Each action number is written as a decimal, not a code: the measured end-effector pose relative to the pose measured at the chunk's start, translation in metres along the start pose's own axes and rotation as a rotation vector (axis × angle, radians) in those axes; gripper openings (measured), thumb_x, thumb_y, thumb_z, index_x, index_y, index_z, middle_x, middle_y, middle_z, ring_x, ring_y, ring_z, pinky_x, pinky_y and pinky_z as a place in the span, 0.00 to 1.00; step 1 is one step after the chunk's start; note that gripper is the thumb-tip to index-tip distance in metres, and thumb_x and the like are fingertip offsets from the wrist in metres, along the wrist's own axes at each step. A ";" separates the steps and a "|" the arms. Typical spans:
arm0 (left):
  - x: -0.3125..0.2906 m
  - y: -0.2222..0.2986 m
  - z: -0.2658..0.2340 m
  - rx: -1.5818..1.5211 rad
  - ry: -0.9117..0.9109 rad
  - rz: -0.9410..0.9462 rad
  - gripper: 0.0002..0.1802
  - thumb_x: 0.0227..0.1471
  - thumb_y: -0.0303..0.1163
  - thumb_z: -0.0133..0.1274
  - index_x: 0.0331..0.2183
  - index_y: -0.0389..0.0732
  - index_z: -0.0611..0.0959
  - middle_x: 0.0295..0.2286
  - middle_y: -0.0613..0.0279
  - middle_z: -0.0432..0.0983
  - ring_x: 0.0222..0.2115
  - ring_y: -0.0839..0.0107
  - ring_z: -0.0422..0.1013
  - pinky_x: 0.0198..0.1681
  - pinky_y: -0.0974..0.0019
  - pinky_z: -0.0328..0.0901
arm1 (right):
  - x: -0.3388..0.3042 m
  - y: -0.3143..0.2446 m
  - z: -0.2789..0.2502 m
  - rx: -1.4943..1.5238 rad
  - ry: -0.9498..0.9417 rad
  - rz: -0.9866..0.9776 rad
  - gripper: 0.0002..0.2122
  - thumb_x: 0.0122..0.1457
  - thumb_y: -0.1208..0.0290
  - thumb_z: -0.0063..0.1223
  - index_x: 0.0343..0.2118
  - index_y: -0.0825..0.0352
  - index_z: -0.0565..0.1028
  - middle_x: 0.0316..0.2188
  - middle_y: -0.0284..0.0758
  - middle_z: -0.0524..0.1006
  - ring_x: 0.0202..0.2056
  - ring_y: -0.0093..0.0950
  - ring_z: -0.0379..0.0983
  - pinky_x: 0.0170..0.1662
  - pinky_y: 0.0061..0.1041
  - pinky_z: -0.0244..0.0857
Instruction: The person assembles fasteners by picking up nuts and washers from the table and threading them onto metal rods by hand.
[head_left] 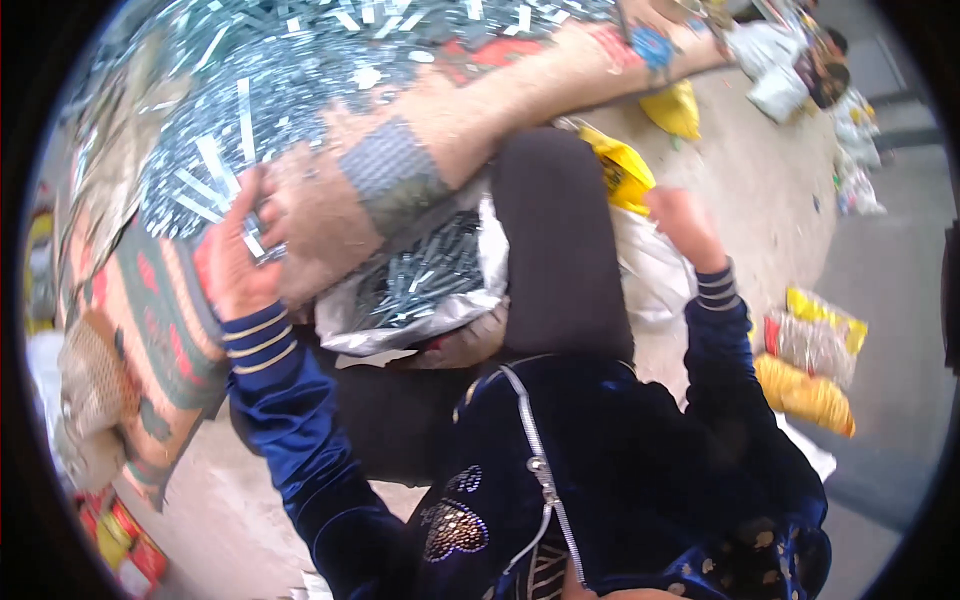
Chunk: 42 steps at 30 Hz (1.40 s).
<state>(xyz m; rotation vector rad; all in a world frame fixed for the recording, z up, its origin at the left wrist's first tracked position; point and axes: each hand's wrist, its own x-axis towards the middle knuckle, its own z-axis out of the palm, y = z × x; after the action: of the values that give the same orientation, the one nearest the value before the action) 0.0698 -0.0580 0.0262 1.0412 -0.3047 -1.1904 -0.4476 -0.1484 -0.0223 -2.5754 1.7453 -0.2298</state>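
My left hand (242,255) is at the edge of a cloth-covered work surface (320,215), fingers curled round a small shiny strip (253,243). Just beyond it spreads a big heap of glittering silvery strips (270,100), some long and flat. My right hand (686,228) hangs in the air beyond my knee, above a white sack (650,265); motion smears its fingers. Between my legs and the surface sits an open silver-lined bag (400,335) with many dark, narrow strips (430,270) inside.
Yellow bags (672,110) lie on the floor beside the surface. Filled plastic packages (810,350) lie to my right. White bags (780,75) stand far right. A tan mesh hat-like thing (98,365) and red packets (130,545) are at left.
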 end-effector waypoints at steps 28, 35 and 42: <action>-0.034 -0.012 -0.028 -0.136 0.072 -0.036 0.10 0.51 0.30 0.55 0.35 0.36 0.77 0.25 0.61 0.75 0.18 0.79 0.70 0.15 0.81 0.59 | 0.237 -0.308 0.002 0.537 0.043 -0.668 0.09 0.48 0.72 0.56 0.33 0.68 0.77 0.24 0.37 0.78 0.24 0.24 0.75 0.30 0.22 0.67; -0.032 -0.012 -0.022 -0.118 0.087 -0.012 0.10 0.51 0.31 0.56 0.34 0.37 0.77 0.24 0.61 0.75 0.18 0.79 0.70 0.15 0.81 0.58 | 0.240 -0.328 0.039 0.246 0.190 -0.722 0.05 0.47 0.69 0.54 0.27 0.63 0.77 0.26 0.41 0.73 0.31 0.43 0.72 0.35 0.40 0.65; -0.029 -0.013 -0.012 -0.048 0.069 -0.059 0.08 0.50 0.30 0.56 0.33 0.38 0.77 0.23 0.61 0.76 0.18 0.79 0.70 0.14 0.81 0.56 | 0.246 -0.314 0.008 0.817 -0.143 -0.592 0.08 0.52 0.72 0.57 0.34 0.67 0.76 0.24 0.30 0.77 0.24 0.18 0.71 0.28 0.17 0.66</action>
<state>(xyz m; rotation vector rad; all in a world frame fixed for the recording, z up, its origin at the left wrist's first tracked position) 0.0589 -0.0270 0.0181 1.0533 -0.1913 -1.2063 -0.0670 -0.2595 0.0280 -2.2796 0.5829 -0.5950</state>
